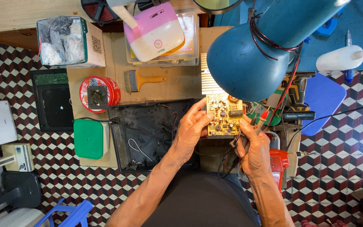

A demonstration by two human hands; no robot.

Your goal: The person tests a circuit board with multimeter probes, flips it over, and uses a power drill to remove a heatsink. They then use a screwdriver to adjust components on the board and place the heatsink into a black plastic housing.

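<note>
Left hand [190, 132] grips yellow-brown rectangular circuit board [223, 115] by its edge under blue lamp shade [248, 59] for light, right hand [253, 149] pinching red/black probe leads [248, 136] w/ tips at board.

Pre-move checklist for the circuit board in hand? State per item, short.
1. Board held: ok. The left hand grips the left edge of the yellow circuit board.
2. Probes in hand: ok. The right hand holds red and black probes at the board's right edge.
3. Probe tips on the intended points: cannot tell, too small to see.
4. Light: ok. The blue lamp hangs right over the board, which is brightly lit.
5. Lead routing: not ok. Black leads loop loosely below the hands.
6. Space under the board: not ok. The open black casing lies directly beside it.
</note>
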